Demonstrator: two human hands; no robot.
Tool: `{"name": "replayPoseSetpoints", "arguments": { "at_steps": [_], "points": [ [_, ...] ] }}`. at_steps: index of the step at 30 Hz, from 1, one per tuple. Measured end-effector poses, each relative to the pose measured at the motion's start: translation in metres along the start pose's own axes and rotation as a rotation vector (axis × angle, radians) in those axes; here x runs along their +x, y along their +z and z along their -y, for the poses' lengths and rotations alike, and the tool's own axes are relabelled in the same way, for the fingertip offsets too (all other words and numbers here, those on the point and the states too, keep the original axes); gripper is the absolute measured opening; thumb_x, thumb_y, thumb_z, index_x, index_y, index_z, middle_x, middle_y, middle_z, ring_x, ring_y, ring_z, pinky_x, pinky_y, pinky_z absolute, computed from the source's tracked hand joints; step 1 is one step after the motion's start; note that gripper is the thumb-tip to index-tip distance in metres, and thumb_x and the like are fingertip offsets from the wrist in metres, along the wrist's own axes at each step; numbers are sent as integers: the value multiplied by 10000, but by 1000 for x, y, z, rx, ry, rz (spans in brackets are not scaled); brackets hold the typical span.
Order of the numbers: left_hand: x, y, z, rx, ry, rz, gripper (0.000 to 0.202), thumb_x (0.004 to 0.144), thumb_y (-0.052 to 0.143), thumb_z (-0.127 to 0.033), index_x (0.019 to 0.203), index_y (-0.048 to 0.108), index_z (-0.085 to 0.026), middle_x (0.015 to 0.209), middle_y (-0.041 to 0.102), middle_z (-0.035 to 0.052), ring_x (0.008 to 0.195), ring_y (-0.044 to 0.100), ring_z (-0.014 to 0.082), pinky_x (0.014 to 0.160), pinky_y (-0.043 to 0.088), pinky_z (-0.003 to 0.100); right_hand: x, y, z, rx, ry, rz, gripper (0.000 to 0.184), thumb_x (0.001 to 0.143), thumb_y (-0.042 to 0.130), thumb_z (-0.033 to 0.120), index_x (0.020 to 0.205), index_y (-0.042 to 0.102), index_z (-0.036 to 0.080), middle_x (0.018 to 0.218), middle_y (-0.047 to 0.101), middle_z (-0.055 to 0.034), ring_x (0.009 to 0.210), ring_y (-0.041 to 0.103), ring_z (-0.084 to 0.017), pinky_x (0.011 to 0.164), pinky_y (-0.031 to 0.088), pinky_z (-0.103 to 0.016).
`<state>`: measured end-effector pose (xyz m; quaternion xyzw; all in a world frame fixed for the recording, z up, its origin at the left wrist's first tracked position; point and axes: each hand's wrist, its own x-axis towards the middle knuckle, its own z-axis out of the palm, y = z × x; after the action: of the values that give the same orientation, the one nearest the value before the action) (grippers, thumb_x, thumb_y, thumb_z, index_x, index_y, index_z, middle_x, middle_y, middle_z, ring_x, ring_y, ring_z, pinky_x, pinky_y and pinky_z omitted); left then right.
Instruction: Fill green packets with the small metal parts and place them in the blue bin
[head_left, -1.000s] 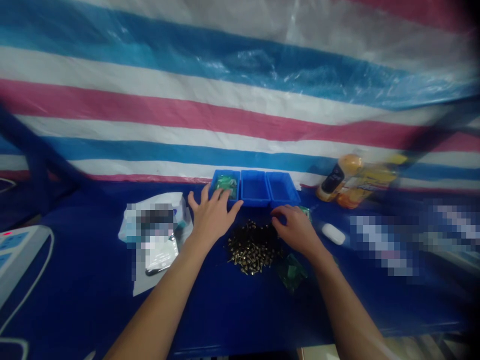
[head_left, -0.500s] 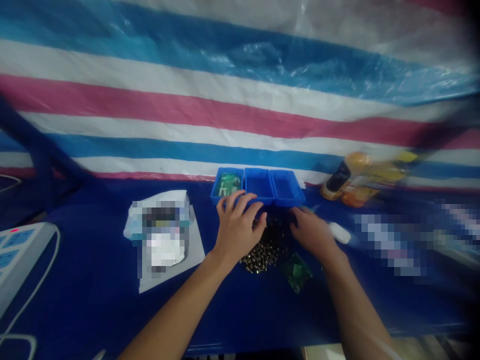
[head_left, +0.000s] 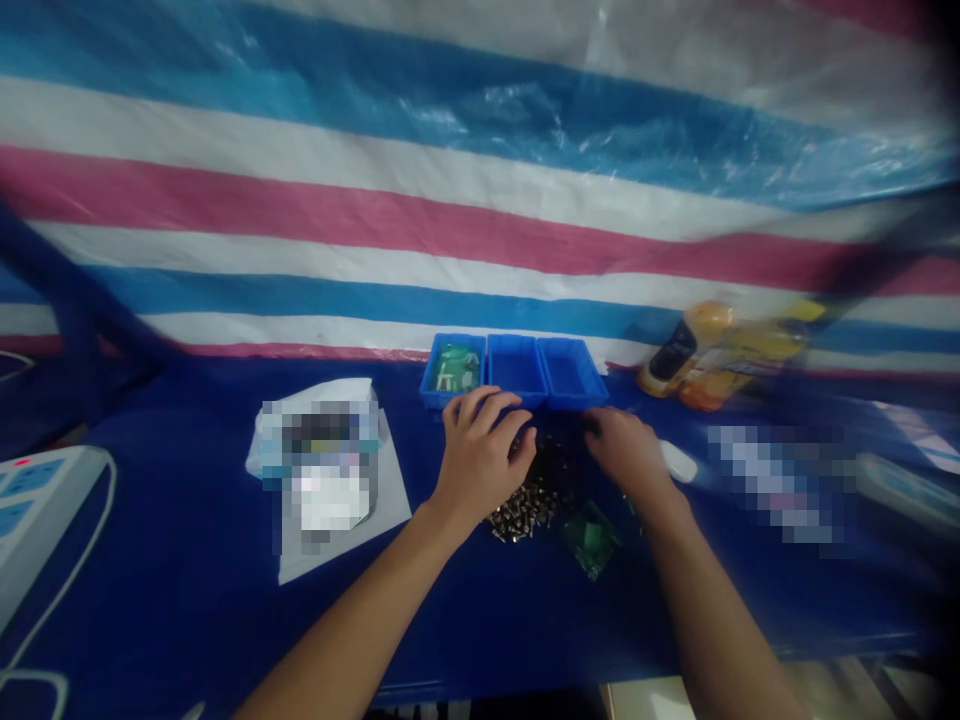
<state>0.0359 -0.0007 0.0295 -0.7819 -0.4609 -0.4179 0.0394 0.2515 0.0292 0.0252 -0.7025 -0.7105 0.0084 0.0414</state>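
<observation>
My left hand rests palm down on the left side of a pile of small brass-coloured parts, fingers curled over them. On the pile's right side lies my right hand, fingers bent down into the parts; what they grip is hidden. Just behind the hands stand three joined blue trays; the left one holds green boards, the other two look bare. A small green board lies on the blue table in front of the pile.
A white sheet with a blurred packet lies left of the hands. A white oval object sits right of my right hand. Orange bottles lie at the back right. A white power strip is at far left. A striped tarp hangs behind.
My left hand came back from the left tray down onto the pile and curled its fingers. My right hand shifted slightly right along the pile.
</observation>
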Motion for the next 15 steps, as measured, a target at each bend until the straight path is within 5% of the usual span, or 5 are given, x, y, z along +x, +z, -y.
{"name": "replayPoseSetpoints", "arguments": {
  "at_steps": [9, 15],
  "points": [
    [0, 0, 2, 3, 1, -8, 143, 887, 561, -241, 987, 660, -213, 1120, 656, 67, 1205, 477, 284, 997, 338, 501, -1, 0, 0, -16, 13, -97, 335, 796, 555, 338, 1101, 654, 242, 1055, 658, -102, 1009, 574, -323, 773, 395, -408],
    [0, 0, 1, 5, -2, -3, 141, 887, 566, -245, 990, 657, -214, 1123, 656, 62, 1207, 477, 276, 999, 342, 495, 2, 3, -8, -2, -28, -6, 367, 784, 545, 317, 1132, 636, 243, 981, 668, -91, 906, 621, -272, 794, 376, -405]
  ]
}}
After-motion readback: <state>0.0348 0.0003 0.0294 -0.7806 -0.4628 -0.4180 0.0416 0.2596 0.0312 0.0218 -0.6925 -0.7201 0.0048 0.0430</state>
